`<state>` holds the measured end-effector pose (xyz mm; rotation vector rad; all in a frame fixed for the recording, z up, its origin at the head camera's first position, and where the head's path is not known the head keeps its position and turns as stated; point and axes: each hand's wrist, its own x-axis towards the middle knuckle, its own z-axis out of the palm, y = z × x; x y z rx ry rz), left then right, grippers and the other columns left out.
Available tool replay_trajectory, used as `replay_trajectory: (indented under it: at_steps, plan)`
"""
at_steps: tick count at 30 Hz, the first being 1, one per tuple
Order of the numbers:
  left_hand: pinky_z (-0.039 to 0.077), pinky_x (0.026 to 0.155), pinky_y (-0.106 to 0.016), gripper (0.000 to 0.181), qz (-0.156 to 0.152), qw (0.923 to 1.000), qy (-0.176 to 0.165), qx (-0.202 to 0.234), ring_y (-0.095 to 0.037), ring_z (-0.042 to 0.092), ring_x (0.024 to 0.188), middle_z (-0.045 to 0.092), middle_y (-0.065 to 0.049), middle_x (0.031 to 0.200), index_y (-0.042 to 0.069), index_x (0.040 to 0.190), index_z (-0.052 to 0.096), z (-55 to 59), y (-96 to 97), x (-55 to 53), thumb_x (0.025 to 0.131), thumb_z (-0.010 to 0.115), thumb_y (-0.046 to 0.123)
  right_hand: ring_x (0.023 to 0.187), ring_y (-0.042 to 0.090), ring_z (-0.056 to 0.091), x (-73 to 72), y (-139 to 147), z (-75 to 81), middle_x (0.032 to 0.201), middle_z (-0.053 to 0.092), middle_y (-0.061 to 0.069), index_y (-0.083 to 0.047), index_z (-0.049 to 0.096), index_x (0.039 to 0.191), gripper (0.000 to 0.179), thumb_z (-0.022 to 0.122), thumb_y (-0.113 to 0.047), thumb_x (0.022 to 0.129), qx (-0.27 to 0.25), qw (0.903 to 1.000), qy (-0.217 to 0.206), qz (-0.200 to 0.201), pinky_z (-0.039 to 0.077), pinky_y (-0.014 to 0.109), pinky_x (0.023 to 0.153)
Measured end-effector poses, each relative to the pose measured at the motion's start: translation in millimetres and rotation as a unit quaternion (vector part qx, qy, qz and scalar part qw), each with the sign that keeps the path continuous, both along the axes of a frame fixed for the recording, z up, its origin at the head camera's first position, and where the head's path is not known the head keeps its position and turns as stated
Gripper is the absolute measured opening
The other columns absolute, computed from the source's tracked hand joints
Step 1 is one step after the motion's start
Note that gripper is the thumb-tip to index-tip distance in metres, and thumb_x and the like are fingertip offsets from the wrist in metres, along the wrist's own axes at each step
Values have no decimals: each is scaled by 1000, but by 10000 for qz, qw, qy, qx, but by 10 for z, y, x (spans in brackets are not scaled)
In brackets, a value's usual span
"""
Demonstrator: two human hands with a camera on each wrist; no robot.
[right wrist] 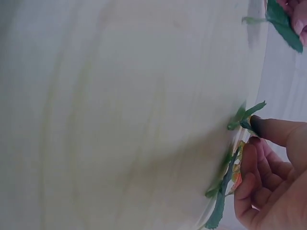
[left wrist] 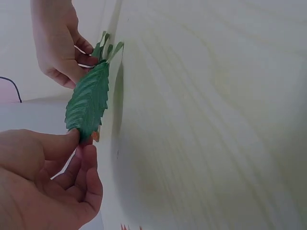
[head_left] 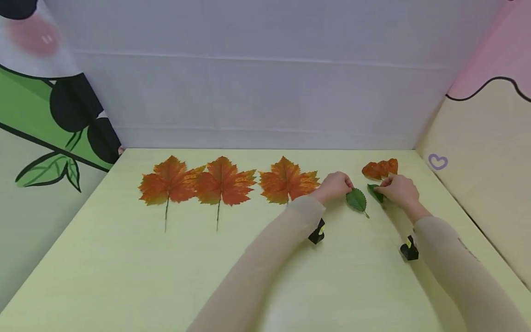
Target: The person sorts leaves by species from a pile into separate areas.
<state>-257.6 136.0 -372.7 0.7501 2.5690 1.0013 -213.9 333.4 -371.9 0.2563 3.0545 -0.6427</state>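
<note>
My left hand (head_left: pixel 335 186) pinches a green leaf (head_left: pixel 356 200) with toothed edges by its tip, between thumb and fingers. In the left wrist view that leaf (left wrist: pixel 88 101) hangs over the pale table, its stem toward the right hand. To the right, my right hand (head_left: pixel 400 190) pinches another green leaf (head_left: pixel 375 192), mostly covered by the fingers. The right wrist view shows this leaf (right wrist: pixel 254 110) at the thumb tip and a further dark green leaf (right wrist: pixel 219 203) below the fingers. Just behind the right hand lie orange-red leaves (head_left: pixel 379 168).
Three orange maple leaves (head_left: pixel 168 182) with stems lie in a row toward the back left of the table (head_left: pixel 124 276). The left forearm overlaps the rightmost one (head_left: pixel 286 177). A small black device (head_left: pixel 317 232) shows under the left sleeve, another (head_left: pixel 410 250) beside the right.
</note>
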Motion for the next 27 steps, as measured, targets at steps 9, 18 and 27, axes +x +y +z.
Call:
replay_trajectory:
  at_steps: [9, 18, 27]
  plan:
    - [44, 65, -19, 13, 838, 9959, 220, -252, -9, 59, 80, 67, 6, 92, 17, 91, 71, -122, 105, -89, 88, 59, 17, 73, 26, 54, -12, -103, 14, 87, 61, 15, -1, 59, 92, 32, 64, -32, 81, -16, 10000, 48, 64, 39, 29, 51]
    - [47, 70, -22, 17, 1186, 9898, 248, -755, -9, 60, 89, 67, 9, 97, 21, 93, 71, -137, 139, -117, 90, 55, 18, 75, 26, 54, -84, -197, 5, 90, 61, 16, -2, 59, 93, 33, 63, -32, 82, -23, 10000, -33, 12, 39, 29, 54]
    - [46, 68, -20, 19, 774, 9929, 332, -836, -7, 60, 84, 64, 7, 105, 18, 106, 65, 104, 79, -79, 92, 53, 22, 66, 24, 53, -15, -185, 132, 87, 62, 16, -2, 59, 95, 40, 56, -40, 86, 209, 9994, 221, -133, 37, 29, 47]
